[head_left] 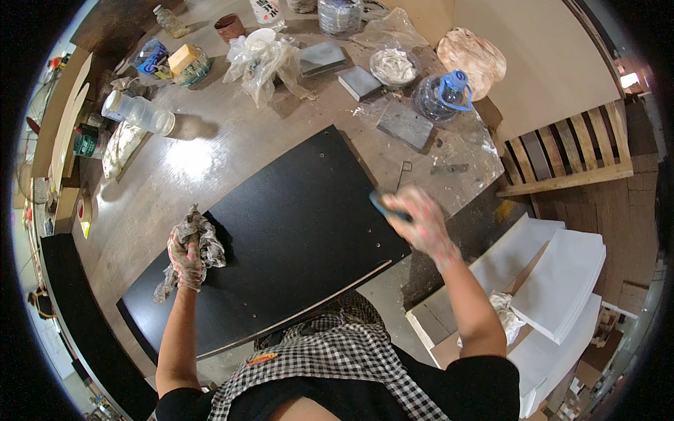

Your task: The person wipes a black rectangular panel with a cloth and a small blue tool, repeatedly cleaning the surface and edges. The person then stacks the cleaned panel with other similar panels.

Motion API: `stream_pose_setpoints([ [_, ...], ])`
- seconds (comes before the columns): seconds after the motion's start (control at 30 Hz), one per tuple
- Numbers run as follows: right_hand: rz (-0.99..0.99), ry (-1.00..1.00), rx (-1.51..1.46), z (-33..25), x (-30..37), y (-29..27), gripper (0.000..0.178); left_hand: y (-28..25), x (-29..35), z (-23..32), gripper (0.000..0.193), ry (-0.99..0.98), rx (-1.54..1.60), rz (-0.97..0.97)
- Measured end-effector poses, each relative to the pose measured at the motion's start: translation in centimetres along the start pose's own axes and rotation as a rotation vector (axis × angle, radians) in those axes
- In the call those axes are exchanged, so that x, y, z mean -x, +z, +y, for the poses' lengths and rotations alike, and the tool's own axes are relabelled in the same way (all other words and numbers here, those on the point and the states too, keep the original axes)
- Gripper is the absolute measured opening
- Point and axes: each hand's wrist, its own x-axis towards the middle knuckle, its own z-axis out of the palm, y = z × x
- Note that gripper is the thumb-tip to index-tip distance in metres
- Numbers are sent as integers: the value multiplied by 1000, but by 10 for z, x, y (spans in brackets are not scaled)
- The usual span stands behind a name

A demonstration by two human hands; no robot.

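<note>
A black rectangular board (pixel 295 231) lies flat on a brown workbench (pixel 203 154) in front of me. My left hand (pixel 187 257), in a patterned glove, presses a crumpled grey rag (pixel 203 242) against the board's left edge. My right hand (pixel 421 221), gloved and blurred, grips a small blue flat tool (pixel 382 205) at the board's right edge.
Behind the board the bench carries grey blocks (pixel 406 125), a clear water jug (pixel 441 95), a bowl of white paste (pixel 393 67), plastic bags (pixel 263 59), jars and bottles. A wooden pallet (pixel 569 154) and stacked white panels (pixel 562 281) stand to the right.
</note>
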Motion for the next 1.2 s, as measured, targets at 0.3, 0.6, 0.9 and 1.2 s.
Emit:
stream_pose_setpoints([
  [0.3,142,76,16,-22,15,-2,35,7,-10,3,33,-88,88,31],
  [0.6,332,118,62,-59,132,-11,55,15,-18,1,35,-111,149,-14],
  [0.9,322,197,138,-115,141,102,80,15,-22,13,33,-84,45,-5],
  [1.2,541,354,451,-71,106,70,63,29,-32,-1,49,-61,19,-60],
])
